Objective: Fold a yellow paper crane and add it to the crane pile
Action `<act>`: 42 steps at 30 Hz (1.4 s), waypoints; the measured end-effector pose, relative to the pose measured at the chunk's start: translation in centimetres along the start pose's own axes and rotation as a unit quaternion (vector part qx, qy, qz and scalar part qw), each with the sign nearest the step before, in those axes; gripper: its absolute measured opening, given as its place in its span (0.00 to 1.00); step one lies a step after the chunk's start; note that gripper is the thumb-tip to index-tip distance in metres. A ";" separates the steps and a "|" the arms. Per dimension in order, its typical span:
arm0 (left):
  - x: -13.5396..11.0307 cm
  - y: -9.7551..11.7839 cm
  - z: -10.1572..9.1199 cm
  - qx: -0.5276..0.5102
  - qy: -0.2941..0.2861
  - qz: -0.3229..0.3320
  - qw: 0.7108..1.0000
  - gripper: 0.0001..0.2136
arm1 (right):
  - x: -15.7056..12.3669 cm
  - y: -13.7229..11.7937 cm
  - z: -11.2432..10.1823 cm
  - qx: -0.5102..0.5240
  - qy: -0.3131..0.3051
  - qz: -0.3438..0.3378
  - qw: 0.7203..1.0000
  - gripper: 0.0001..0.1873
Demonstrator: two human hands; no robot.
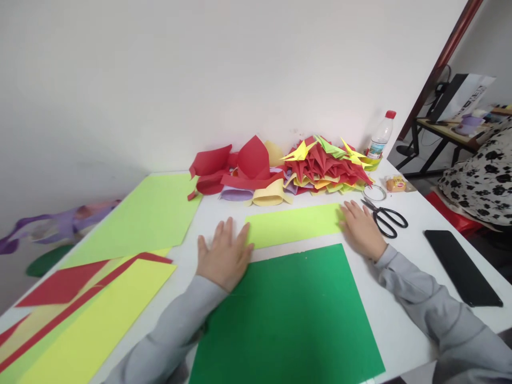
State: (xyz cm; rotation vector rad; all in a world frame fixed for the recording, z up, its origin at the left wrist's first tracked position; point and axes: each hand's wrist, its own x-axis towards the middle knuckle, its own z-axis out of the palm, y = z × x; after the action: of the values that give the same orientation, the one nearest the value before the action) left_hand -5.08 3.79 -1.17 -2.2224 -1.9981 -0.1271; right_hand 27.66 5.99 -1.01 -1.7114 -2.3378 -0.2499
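Observation:
A narrow yellow-green paper strip [294,226] lies flat on the white table, just beyond a large green sheet [292,320]. My left hand [224,253] rests with fingers spread at the strip's left end, its palm partly by the green sheet's corner. At the strip's right end, the fingertips of my right hand [362,226] touch the paper, fingers stretched out. Neither hand grasps anything. Black-handled scissors [384,217] lie right beside my right hand, next to a clear tape-like ring [375,192].
Folded paper pieces [254,160] and a pile of red folded stars [324,165] line the wall. Coloured sheets [116,314] cover the left side. A bottle [381,136], a packaged snack [396,184] and a black phone [462,266] are on the right. A person in floral clothing [480,170] sits beyond.

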 end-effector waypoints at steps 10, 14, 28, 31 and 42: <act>-2.2 8.5 2.1 -0.103 0.127 0.206 0.965 0.19 | -1.2 -7.6 -0.8 0.087 -0.036 -0.173 0.980 0.18; -2.2 8.3 2.0 -0.099 0.123 0.196 0.968 0.20 | -1.3 -7.6 -0.7 0.075 -0.037 -0.167 0.982 0.19; -2.7 8.6 0.0 -0.002 0.099 0.165 0.981 0.18 | -1.2 -7.9 -1.2 -0.003 -0.028 -0.167 0.986 0.14; -2.9 8.3 -0.2 0.016 0.101 0.148 0.984 0.19 | -1.2 -7.9 -1.1 -0.004 -0.026 -0.169 0.985 0.15; -3.0 7.8 -0.5 0.030 0.108 0.116 0.987 0.17 | -1.6 -7.0 -1.0 0.000 -0.002 -0.131 0.991 0.15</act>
State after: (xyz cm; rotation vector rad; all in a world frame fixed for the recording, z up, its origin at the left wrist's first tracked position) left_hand 2.32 -0.04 -1.61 -2.2726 -1.6014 -0.2649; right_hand 21.51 2.11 -0.52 -1.4030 -2.5627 -0.2911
